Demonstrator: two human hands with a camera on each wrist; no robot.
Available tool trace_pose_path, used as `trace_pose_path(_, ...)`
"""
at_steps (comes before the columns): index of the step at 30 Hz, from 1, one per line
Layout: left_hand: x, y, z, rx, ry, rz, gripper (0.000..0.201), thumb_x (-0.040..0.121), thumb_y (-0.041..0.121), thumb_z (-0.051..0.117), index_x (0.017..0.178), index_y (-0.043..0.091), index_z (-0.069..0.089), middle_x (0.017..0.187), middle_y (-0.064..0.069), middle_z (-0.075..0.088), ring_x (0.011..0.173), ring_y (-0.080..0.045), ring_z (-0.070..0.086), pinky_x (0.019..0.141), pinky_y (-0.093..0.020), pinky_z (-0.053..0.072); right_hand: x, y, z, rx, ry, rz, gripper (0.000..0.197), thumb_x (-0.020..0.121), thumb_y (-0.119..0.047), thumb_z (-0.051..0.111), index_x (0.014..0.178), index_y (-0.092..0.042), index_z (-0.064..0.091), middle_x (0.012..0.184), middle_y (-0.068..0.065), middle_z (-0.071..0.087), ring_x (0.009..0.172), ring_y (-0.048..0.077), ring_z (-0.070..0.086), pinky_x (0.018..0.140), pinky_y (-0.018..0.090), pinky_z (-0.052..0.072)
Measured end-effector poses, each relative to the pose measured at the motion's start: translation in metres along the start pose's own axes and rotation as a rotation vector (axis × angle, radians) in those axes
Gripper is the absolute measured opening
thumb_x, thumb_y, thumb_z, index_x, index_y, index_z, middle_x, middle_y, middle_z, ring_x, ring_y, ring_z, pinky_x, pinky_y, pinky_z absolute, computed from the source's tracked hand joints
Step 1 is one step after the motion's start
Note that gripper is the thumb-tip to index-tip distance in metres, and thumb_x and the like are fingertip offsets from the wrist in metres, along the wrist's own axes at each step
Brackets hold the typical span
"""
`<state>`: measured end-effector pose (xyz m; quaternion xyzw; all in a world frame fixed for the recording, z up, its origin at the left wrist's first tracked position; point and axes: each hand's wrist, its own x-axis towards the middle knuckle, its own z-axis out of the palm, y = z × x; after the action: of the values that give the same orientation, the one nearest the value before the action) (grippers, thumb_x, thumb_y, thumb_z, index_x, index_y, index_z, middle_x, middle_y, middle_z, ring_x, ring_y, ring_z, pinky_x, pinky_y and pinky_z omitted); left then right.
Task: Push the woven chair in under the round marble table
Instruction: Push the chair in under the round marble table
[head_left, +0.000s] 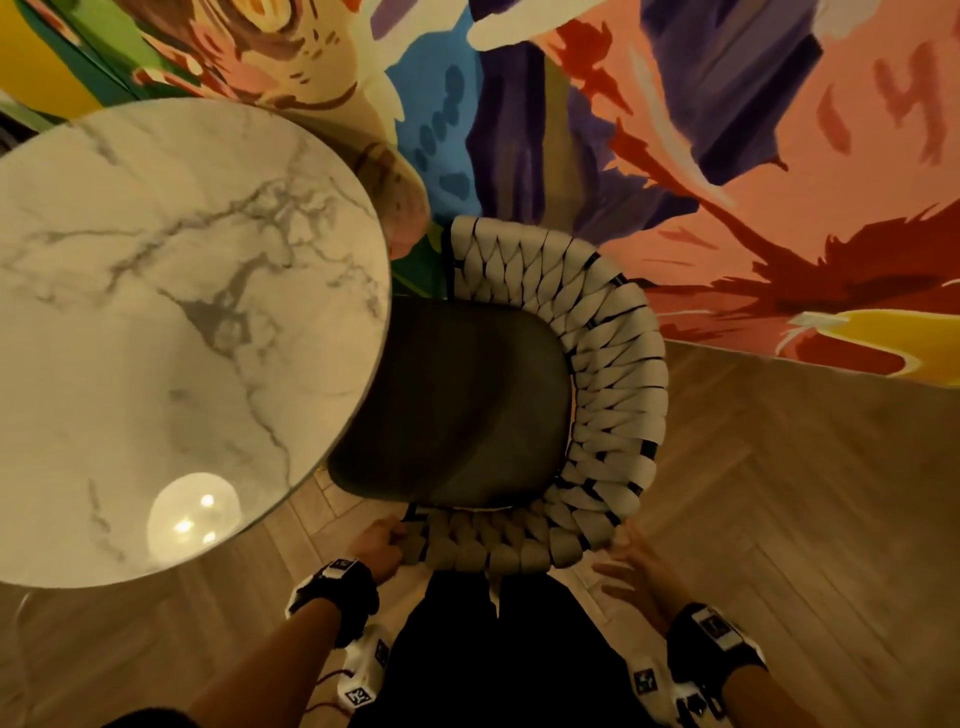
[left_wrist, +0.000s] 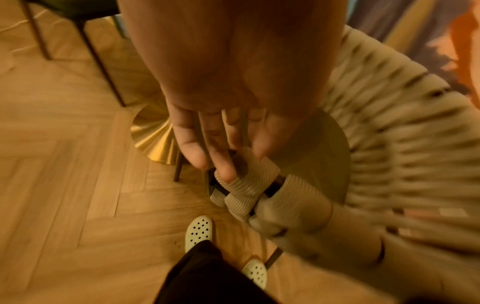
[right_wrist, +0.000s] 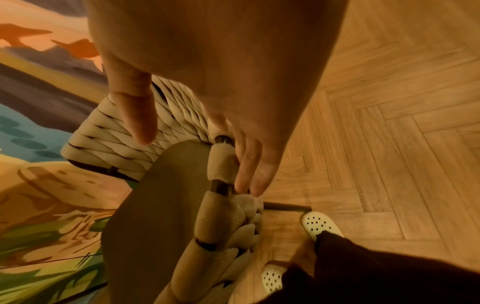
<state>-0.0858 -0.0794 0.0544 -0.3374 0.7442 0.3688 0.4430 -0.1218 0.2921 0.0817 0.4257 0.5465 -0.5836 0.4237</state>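
Head view: woven chair partly tucked under the marble table

Head view is showing a painted mural wall (head_left: 753, 156) filling the top of the scene, with herringbone wood floor (head_left: 779, 493) running below it. The round marble table (head_left: 156, 312) is sitting at the left, its right edge overlapping the front of the dark seat cushion (head_left: 467, 405). The woven chair (head_left: 613, 374) is standing just right of the table, its seat partly under the tabletop and its curved strap back wrapping round toward the person.

The left hand (head_left: 382, 545) is touching the near left end of the woven back; in the left wrist view its fingers (left_wrist: 218, 162) are lying fairly straight against the straps, not wrapped round them. The right hand (head_left: 639, 571) is spread wide at the near right corner of the back, with its fingertips (right_wrist: 249, 176) resting along the outer straps and the thumb held apart.

Pale perforated clogs (right_wrist: 319, 224) are standing on the floor behind the chair.
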Motion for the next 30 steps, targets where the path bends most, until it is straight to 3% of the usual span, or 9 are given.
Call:
trace_pose_path(4, 0.001, -0.010, -0.010, -0.398, -0.046, -0.168, 0.022, 0.089, 0.008, 0.047, 0.108, 0.013, 0.058, 0.091, -0.012, 0.060, 0.069, -0.021, 0.059, 0.059, -0.028, 0.046, 0.000, -0.008, -0.014, -0.043, 0.067, -0.041, 0.058, 0.093, -0.010, 0.051, 0.147, -0.018, 0.030, 0.122, 0.012, 0.057, 0.118, 0.036, 0.052, 0.099, 0.052, 0.043)
trace_pose_path(9, 0.009, -0.024, -0.016, -0.825, 0.111, -0.375, 0.033, 0.095, 0.010, 0.045, 0.126, 0.007, 0.054, 0.123, -0.012, 0.055, 0.099, -0.026, 0.056, 0.059, -0.035, 0.048, 0.027, -0.031, -0.047, 0.074, 0.215, -0.158, 0.024, 0.097, -0.003, 0.040, 0.115, -0.016, 0.050, 0.139, 0.026, 0.046, 0.092, 0.029, 0.057, 0.075, 0.043, 0.046)
trace_pose_path(14, 0.027, -0.032, 0.005, -0.969, 0.003, -0.420, 0.070, 0.081, 0.019, 0.068, 0.142, 0.008, 0.038, 0.150, -0.018, 0.037, 0.135, -0.036, 0.042, 0.106, -0.050, 0.041, 0.036, -0.113, -0.060, 0.003, 0.364, -0.212, 0.036, 0.096, -0.026, 0.046, 0.126, -0.007, 0.052, 0.127, 0.020, 0.055, 0.118, 0.035, 0.051, 0.096, 0.045, 0.044)
trace_pose_path(17, 0.060, -0.051, 0.032, -1.063, -0.046, -0.369, 0.114, 0.057, 0.020, 0.085, 0.149, 0.024, 0.018, 0.148, -0.023, 0.038, 0.128, -0.039, 0.047, 0.097, -0.056, 0.046, 0.027, -0.160, -0.040, -0.109, 0.301, -0.210, 0.026, 0.080, -0.032, 0.065, 0.103, -0.022, 0.059, 0.113, 0.013, 0.058, 0.109, 0.034, 0.056, 0.091, 0.039, 0.045)
trace_pose_path(20, 0.018, -0.014, 0.028, -1.187, -0.030, -0.298, 0.071, 0.091, 0.006, 0.052, 0.150, 0.023, 0.017, 0.143, -0.026, 0.041, 0.097, -0.038, 0.057, 0.065, -0.048, 0.054, 0.016, -0.185, -0.005, -0.172, 0.195, -0.187, 0.014, 0.088, -0.026, 0.056, 0.097, -0.016, 0.059, 0.096, 0.011, 0.058, 0.081, 0.024, 0.051, 0.065, 0.031, 0.042)
trace_pose_path(22, 0.006, -0.011, 0.025, -1.188, -0.032, -0.280, 0.073, 0.091, -0.004, 0.047, 0.151, 0.023, 0.015, 0.139, -0.025, 0.044, 0.107, -0.042, 0.055, 0.067, -0.045, 0.054, 0.013, -0.193, 0.013, -0.173, 0.196, -0.193, 0.026, 0.092, -0.021, 0.049, 0.112, -0.006, 0.059, 0.096, 0.015, 0.061, 0.077, 0.026, 0.053, 0.054, 0.030, 0.049)
trace_pose_path(25, 0.003, -0.020, 0.021, -1.116, -0.069, -0.333, 0.079, 0.088, -0.005, 0.054, 0.150, 0.027, 0.019, 0.107, -0.021, 0.058, 0.085, -0.036, 0.061, 0.066, -0.041, 0.054, 0.010, -0.194, 0.026, -0.089, 0.211, -0.200, 0.020, 0.095, -0.019, 0.043, 0.087, -0.007, 0.057, 0.068, 0.009, 0.060, 0.059, 0.021, 0.057, 0.031, 0.016, 0.042)
trace_pose_path(28, 0.003, -0.028, 0.011, -1.089, -0.109, -0.398, 0.080, 0.089, -0.001, 0.055, 0.150, 0.031, 0.016, 0.092, -0.018, 0.056, 0.075, -0.034, 0.060, 0.049, -0.035, 0.057, 0.011, -0.190, 0.034, -0.006, 0.262, -0.231, 0.026, 0.096, -0.016, 0.041, 0.071, -0.012, 0.049, 0.050, 0.006, 0.056, 0.037, 0.013, 0.056, 0.029, 0.013, 0.038)
trace_pose_path(30, 0.006, -0.032, 0.007, -1.081, -0.106, -0.386, 0.079, 0.089, -0.003, 0.054, 0.150, 0.030, 0.017, 0.091, -0.019, 0.056, 0.075, -0.034, 0.060, 0.056, -0.040, 0.055, 0.012, -0.190, 0.040, 0.026, 0.259, -0.228, 0.030, 0.096, -0.017, 0.040, 0.067, -0.013, 0.045, 0.037, 0.002, 0.052, 0.024, 0.008, 0.048, 0.027, 0.012, 0.034)
